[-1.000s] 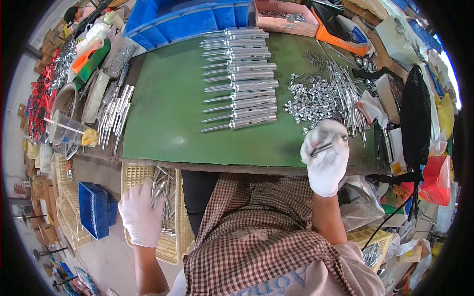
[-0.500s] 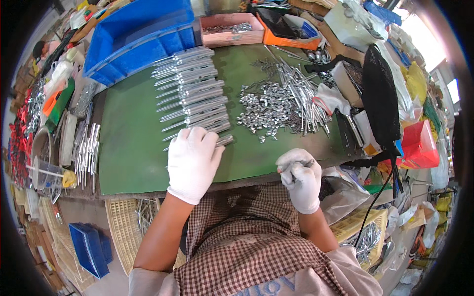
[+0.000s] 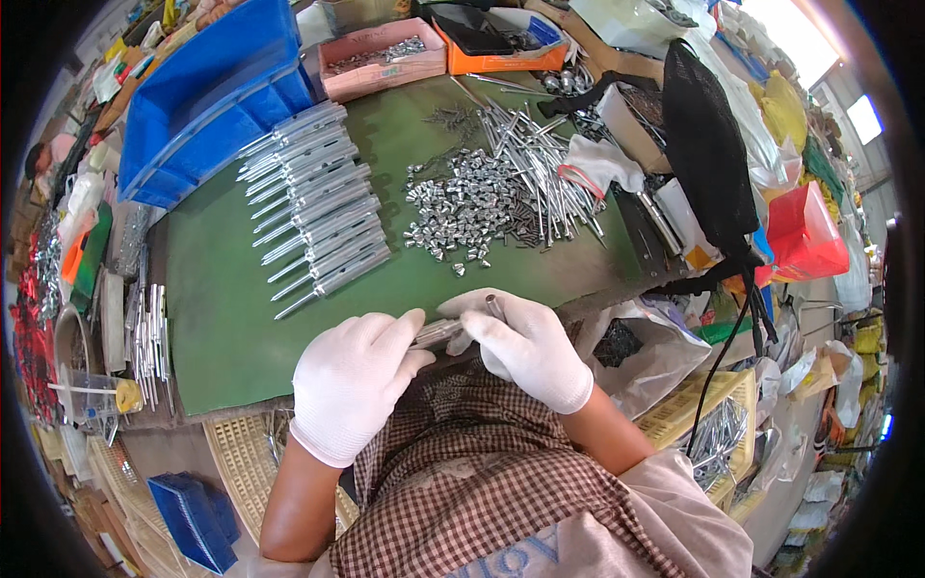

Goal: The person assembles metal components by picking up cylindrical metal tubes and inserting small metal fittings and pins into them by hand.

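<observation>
Both hands wear white gloves and meet above the near table edge. My left hand [image 3: 352, 380] is closed on a silver metal tube [image 3: 438, 333], whose other end reaches my right hand [image 3: 530, 347]. A short metal rod [image 3: 494, 306] sticks up between the right thumb and fingers; its lower end is hidden in the glove. Beyond the left hand lies a row of similar silver tubes [image 3: 337, 265] with thin pointed rods out of their left ends. Past the right hand are a heap of small shiny metal fittings [image 3: 462, 202], long thin rods [image 3: 540, 159] and small dark pins [image 3: 525, 226].
A blue bin [image 3: 207, 106], a pink box of small parts [image 3: 381, 63] and an orange box [image 3: 501, 48] line the far edge of the green tabletop [image 3: 217, 337]. A black cloth-covered object [image 3: 699, 144] stands right. Yellow crates [image 3: 241, 462] sit below the table.
The left hand has drawn the nearest tube off the row and back toward me. The right hand has come left to meet it. The whole view has shifted and turned slightly.
</observation>
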Demonstrator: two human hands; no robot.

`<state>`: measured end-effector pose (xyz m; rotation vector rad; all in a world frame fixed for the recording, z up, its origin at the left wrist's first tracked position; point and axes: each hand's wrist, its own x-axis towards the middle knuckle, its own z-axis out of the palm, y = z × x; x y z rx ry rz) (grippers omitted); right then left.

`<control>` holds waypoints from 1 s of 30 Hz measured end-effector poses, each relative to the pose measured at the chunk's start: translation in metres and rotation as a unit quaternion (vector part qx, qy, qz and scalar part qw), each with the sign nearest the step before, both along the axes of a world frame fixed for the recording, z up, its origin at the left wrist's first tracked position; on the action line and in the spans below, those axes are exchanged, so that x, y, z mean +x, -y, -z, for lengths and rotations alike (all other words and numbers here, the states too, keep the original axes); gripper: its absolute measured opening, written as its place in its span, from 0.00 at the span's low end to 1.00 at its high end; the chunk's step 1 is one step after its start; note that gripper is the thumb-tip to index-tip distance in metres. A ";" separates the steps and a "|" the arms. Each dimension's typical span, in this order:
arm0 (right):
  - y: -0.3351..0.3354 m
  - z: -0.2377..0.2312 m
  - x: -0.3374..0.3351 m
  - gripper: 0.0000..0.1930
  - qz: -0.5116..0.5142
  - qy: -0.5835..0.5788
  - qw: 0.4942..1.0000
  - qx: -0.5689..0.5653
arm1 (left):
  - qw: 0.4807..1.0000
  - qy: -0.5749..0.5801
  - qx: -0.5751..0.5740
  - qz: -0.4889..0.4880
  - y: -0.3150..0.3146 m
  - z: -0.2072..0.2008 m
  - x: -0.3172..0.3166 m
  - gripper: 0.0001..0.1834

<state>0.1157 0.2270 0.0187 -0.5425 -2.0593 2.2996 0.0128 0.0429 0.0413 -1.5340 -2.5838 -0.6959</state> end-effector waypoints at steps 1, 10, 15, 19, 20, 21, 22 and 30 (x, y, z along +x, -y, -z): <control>0.001 -0.001 -0.001 0.13 0.004 -0.008 0.998 0.059 | 1.000 0.002 0.000 0.001 0.000 0.001 0.001 0.19; -0.005 0.016 0.000 0.06 0.024 -0.038 0.973 0.226 | 0.997 0.073 0.026 -0.019 -0.001 0.017 0.003 0.17; -0.004 0.013 -0.001 0.06 0.029 -0.068 0.968 0.241 | 0.995 0.063 0.073 -0.039 -0.004 0.020 0.003 0.17; -0.005 0.020 -0.001 0.06 0.039 -0.073 0.976 0.199 | 0.994 0.065 0.073 -0.044 -0.005 0.021 0.003 0.16; -0.005 0.020 -0.001 0.06 0.038 -0.072 0.976 0.201 | 0.994 0.064 0.074 -0.046 -0.005 0.020 0.003 0.16; -0.006 0.020 -0.001 0.06 0.037 -0.067 0.976 0.204 | 0.994 0.062 0.075 -0.049 -0.006 0.021 0.003 0.16; -0.006 0.020 -0.002 0.06 0.037 -0.062 0.975 0.208 | 0.994 0.063 0.076 -0.049 -0.006 0.021 0.004 0.16; -0.019 0.007 -0.010 0.05 0.047 -0.076 0.931 0.353 | 0.997 0.015 -0.019 -0.078 -0.006 0.016 0.010 0.13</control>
